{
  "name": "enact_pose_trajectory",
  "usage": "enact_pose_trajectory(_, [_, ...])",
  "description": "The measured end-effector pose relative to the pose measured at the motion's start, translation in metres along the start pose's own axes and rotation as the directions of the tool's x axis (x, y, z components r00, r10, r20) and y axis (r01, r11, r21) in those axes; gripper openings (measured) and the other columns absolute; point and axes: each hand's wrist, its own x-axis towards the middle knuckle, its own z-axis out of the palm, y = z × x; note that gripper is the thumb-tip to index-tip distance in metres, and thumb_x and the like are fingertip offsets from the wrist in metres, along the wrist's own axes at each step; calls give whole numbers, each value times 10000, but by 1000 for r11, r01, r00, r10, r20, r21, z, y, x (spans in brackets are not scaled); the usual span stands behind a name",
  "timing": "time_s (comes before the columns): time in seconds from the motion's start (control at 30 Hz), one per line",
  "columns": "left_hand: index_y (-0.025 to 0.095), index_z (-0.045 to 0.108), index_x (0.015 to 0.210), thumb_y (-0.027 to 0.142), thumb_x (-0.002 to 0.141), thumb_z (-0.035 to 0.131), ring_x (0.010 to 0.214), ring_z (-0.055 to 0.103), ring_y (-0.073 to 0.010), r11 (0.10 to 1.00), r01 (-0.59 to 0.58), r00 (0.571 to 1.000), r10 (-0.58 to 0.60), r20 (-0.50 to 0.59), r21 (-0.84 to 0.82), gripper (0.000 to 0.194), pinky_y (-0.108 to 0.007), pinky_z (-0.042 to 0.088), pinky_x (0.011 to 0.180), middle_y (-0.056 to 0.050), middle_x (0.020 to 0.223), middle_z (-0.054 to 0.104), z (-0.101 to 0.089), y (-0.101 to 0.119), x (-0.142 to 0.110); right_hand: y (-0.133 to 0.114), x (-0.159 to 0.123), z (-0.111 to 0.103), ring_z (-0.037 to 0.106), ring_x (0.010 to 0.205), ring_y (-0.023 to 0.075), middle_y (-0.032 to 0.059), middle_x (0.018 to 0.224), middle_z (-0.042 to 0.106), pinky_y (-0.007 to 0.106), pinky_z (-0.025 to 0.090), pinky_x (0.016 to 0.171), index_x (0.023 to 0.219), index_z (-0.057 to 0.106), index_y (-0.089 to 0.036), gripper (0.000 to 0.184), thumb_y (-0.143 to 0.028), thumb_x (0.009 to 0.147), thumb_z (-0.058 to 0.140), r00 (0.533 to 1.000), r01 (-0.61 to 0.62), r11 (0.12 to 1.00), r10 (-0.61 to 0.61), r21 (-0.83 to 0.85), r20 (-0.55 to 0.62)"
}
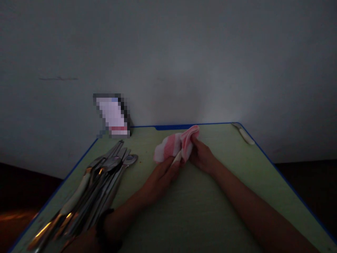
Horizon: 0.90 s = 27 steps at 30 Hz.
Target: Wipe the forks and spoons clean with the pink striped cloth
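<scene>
A pink-and-white striped cloth [171,146] is bunched between my hands above the middle of the table. My left hand [164,172] grips the pale handle [177,159] of a piece of cutlery. Its other end is hidden in the cloth, so its kind does not show. My right hand [201,154] pinches the cloth from the right side, with the thumb on top and the fingers partly hidden behind the folds. Left of my left forearm lies a pile of metal cutlery [102,186], with spoons among several long handles.
A white-handled piece of cutlery [246,136] lies alone at the table's far right corner. A propped device with a blurred screen [113,114] leans at the far left. The green table [210,218] has a blue edge and stands against a grey wall [184,63].
</scene>
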Motion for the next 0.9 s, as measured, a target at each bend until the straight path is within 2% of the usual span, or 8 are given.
enact_pose_trajectory(0.1, [167, 541, 945, 378, 937, 313, 566, 426, -122, 993, 22, 999, -16, 52, -117, 311, -217, 345, 516, 23, 654, 473, -3, 0, 0, -6, -1, 3, 587, 684, 146, 6, 719, 654, 281, 463, 702, 841, 616, -180, 286, -430, 850, 476, 997, -65, 991, 59, 116, 52])
enact_pose_trajectory(0.2, [159, 560, 946, 320, 924, 359, 585, 449, -119, 989, 7, 995, 8, 96, -146, 258, -216, 363, 546, 18, 662, 514, -5, -1, -1, -10, -3, 4, 583, 647, 128, -1, 709, 656, 266, 472, 709, 823, 612, -173, 291, -385, 887, 422, 991, -121, 980, 111, 160, 68])
enact_pose_trajectory(0.3, [161, 545, 901, 337, 919, 392, 594, 462, -112, 992, -11, 995, 23, 93, -127, 234, -209, 376, 547, 13, 689, 540, -3, -3, -1, -11, -3, 4, 583, 613, 123, -5, 681, 652, 266, 482, 700, 813, 610, -169, 303, -370, 899, 399, 991, -129, 972, 122, 195, 50])
enact_pose_trajectory(0.37, [179, 480, 983, 360, 931, 370, 538, 447, -96, 986, -24, 996, 38, 80, -167, 218, -199, 364, 496, 20, 711, 551, 0, -4, -1, -12, -3, 4, 594, 618, 122, -4, 683, 659, 260, 488, 685, 812, 610, -167, 312, -359, 905, 383, 994, -113, 967, 110, 228, 24])
enact_pose_trajectory(0.43, [212, 379, 1054, 368, 941, 348, 481, 432, -76, 972, -39, 998, 49, 41, -230, 195, -183, 343, 451, 30, 748, 563, 3, -6, 0, -14, -4, 5, 608, 642, 126, 2, 700, 669, 258, 492, 680, 820, 612, -165, 311, -344, 904, 372, 995, -99, 959, 99, 265, 15])
enact_pose_trajectory(0.53, [244, 308, 1018, 355, 947, 340, 430, 417, -50, 956, -74, 996, 57, -67, -285, 136, -160, 312, 412, 48, 773, 551, 7, -8, 1, -16, -5, 5, 623, 683, 151, 16, 715, 676, 295, 498, 728, 821, 617, -163, 280, -292, 872, 373, 998, -60, 952, 58, 301, 15])
enact_pose_trajectory(0.73, [262, 315, 975, 347, 949, 325, 422, 401, -48, 938, -112, 962, 19, -274, -328, 90, -143, 297, 395, 75, 706, 507, 7, -4, 0, -13, -5, -2, 629, 790, 216, 44, 709, 671, 398, 484, 821, 836, 628, -152, 262, -263, 775, 398, 999, -19, 959, 11, 283, 31])
enact_pose_trajectory(0.9, [265, 334, 1004, 379, 932, 352, 481, 427, -66, 947, -114, 915, -17, -403, -300, 136, -153, 357, 448, 75, 679, 465, 6, -2, -1, -10, 0, -4, 624, 835, 224, 55, 713, 669, 401, 472, 848, 845, 625, -154, 253, -261, 744, 419, 999, -9, 970, 2, 243, 32])
